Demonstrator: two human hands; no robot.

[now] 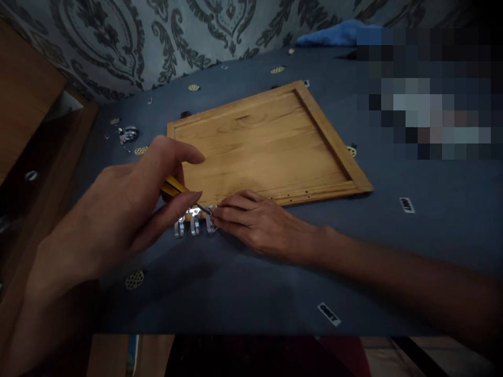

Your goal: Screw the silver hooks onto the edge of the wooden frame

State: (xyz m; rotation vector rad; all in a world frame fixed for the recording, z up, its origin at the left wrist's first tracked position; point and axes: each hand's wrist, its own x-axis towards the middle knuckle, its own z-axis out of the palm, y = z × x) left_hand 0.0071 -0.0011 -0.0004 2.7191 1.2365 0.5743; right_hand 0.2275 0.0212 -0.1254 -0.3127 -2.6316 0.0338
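Left hand (129, 209) curled gripping screwdriver (175, 187); right hand (251, 217) flat, pinning hook rack (194, 221).

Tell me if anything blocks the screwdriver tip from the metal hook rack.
Nothing visible does. The screwdriver in the left hand meets the hook rack at the wooden panel's near edge; the right hand holds the rack's right end, beside the tip.

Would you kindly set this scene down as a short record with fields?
Left hand: grips a yellow-and-black screwdriver, tip at the hook rack
Right hand: fingertips on the hook rack's end; grip unclear
Hook rack: silver, at the wooden panel's near edge
Surface: dark cloth-covered table
Around: metal hardware, mesh discs, blue cloth
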